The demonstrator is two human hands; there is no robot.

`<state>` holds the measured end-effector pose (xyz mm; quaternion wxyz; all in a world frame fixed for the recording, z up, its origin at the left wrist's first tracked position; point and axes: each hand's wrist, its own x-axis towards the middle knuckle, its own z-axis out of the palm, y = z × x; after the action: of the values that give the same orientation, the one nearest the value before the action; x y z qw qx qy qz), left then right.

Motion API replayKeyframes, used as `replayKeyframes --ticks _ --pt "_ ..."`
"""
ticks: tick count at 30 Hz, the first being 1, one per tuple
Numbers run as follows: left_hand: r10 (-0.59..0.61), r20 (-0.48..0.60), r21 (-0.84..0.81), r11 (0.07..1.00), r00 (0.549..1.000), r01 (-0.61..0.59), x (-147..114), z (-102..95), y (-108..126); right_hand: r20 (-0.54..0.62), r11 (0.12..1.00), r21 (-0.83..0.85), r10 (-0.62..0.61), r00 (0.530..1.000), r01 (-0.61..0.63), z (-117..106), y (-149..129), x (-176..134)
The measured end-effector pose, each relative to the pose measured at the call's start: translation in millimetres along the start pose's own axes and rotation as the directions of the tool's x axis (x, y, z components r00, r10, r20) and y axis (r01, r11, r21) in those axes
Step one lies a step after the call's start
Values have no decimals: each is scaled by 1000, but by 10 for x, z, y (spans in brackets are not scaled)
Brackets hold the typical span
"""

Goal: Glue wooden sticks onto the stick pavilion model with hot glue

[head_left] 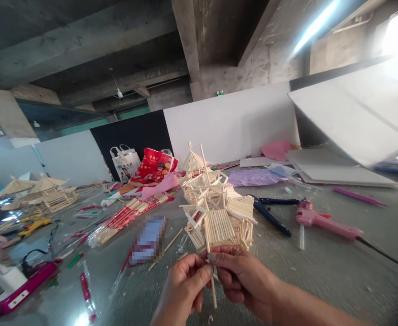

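Note:
A thin wooden stick [213, 293] runs nearly upright in front of me, with its lower end below my fingers. My left hand [184, 286] pinches it between thumb and fingers. Just above and to the right, my right hand [241, 271] grips the same stick, fingertips close to those of the left. Behind the hands stands a pavilion model [219, 224] built of many wooden sticks, with slatted roofs and a pointed top. The stick's upper part crosses in front of this model; I cannot tell whether they touch.
Pliers with dark blue handles [273, 216] and a pink glue gun [328, 221] lie right. Left are a blurred-out phone-like object [147, 240], bundled sticks [129, 216], a magenta power strip [24, 287] and more stick models [45, 197]. Foam boards [338, 167] lie behind.

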<state>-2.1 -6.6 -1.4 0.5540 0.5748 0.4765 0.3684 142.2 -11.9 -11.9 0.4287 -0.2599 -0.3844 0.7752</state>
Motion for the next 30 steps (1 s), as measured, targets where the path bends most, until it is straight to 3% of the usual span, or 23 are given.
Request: replayKeyframes --ticks 30 --pt "-42 33 10 999 999 42 17 -23 -14 5 1000 5 -7 1000 7 -9 23 -8"
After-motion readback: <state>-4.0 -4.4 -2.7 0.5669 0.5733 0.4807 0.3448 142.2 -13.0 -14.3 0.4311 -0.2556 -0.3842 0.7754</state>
